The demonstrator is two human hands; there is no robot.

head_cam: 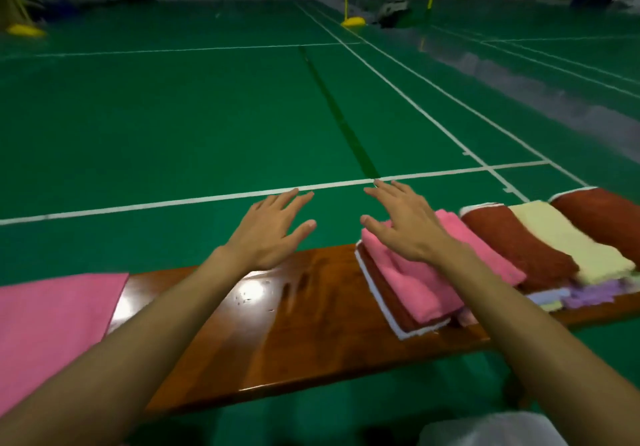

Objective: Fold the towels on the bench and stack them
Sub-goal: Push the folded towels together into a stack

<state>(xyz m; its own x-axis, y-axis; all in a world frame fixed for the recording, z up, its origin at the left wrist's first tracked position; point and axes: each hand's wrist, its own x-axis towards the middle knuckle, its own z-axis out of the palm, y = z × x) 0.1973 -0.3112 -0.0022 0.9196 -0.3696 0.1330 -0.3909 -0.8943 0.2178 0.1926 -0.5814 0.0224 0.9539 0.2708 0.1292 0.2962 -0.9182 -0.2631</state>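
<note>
A glossy wooden bench (311,324) runs across the lower view. On its right part, a folded pink towel (426,282) lies on a folded brown towel with white edging (388,303). Further right lie a brown towel (512,244), a pale yellow towel (568,237) and another brown towel (602,217), over lilac cloth (588,295). A flat pink towel (52,324) covers the bench's left end. My left hand (270,230) hovers open above the bare bench middle. My right hand (405,223) is open, fingers spread, just over the folded pink towel's far end.
Green court floor with white lines (207,199) stretches beyond the bench. Yellow net posts (349,19) stand far back. A white object (485,431) shows at the bottom edge, right of centre.
</note>
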